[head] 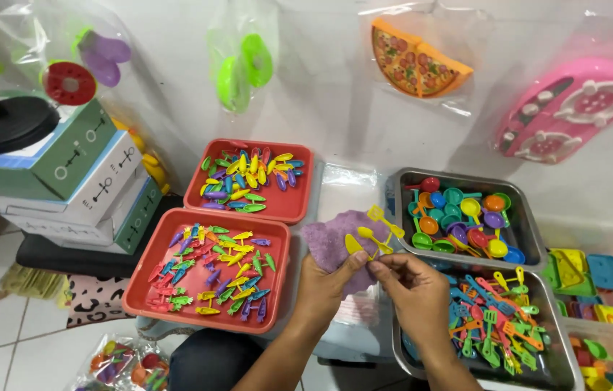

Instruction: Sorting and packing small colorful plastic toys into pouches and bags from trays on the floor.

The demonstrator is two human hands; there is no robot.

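Observation:
My left hand [326,284] pinches a purple toy plate [335,239] together with a small yellow toy utensil at its edge. My right hand [416,284] holds the handles of several yellow toy utensils [376,230], a spatula and spoons, fanned out above the plate. Both hands meet in the middle of the view, over a clear plastic bag [346,188].
Two red trays [281,210] [140,304] of small coloured toy pieces lie to the left. Metal trays to the right hold toy pans [465,217] and coloured toy utensils [498,318]. Stacked boxes [74,181] stand at far left. Bagged toys hang on the wall.

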